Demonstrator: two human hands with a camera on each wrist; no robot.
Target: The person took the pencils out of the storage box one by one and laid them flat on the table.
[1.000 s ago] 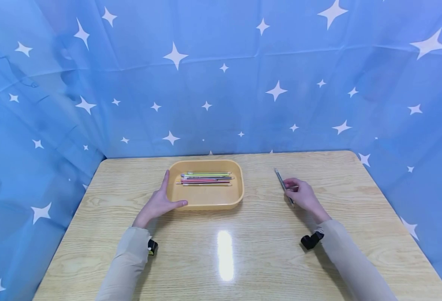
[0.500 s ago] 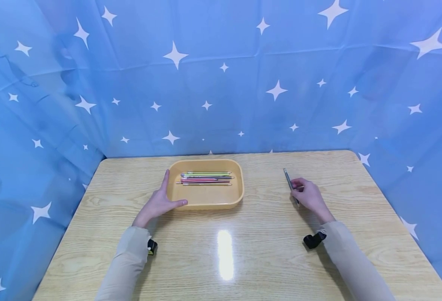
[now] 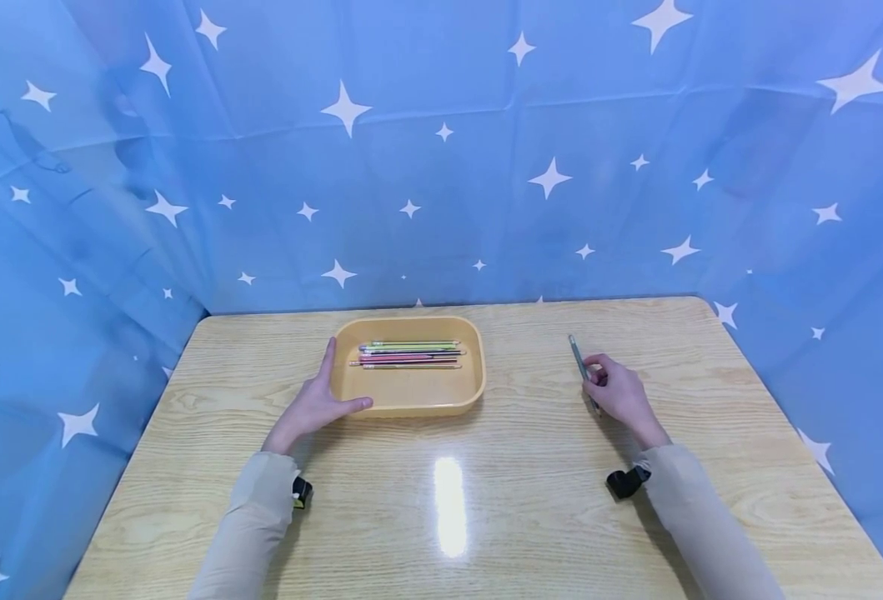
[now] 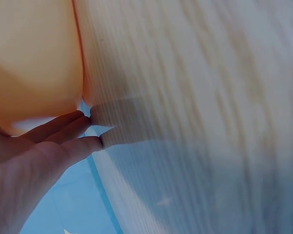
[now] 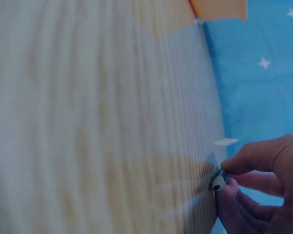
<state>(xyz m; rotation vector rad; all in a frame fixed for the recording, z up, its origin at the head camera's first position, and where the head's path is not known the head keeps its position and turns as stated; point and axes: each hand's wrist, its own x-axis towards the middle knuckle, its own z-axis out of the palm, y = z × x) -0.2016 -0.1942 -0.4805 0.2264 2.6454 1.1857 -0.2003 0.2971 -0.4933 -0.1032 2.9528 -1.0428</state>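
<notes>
A yellow-orange plastic tray [image 3: 408, 410] sits toward the back of the table, left of centre. In it several pencils [image 3: 408, 356] lie side by side, running left to right. My left hand [image 3: 316, 406] is at the tray's front-left corner, thumb stretched along the front wall and fingers straight along the left side. To the right of the tray, my right hand [image 3: 615, 389] pinches a dark green pencil [image 3: 578, 354] between thumb and fingers. That pencil slants, its far end pointing back and left. The right wrist view shows its pale sharpened tip [image 5: 218, 184] near the fingertips.
The light wood table [image 3: 531, 500] ends at the back against a blue curtain [image 3: 441, 208] with white stars. A bright light reflection [image 3: 450, 508] lies on the tabletop in front of the tray. Each wrist carries a small black camera [image 3: 629, 481].
My right hand has moved a little to the right with the green pencil and then come nearly to rest. My left hand and the tray stay in place.
</notes>
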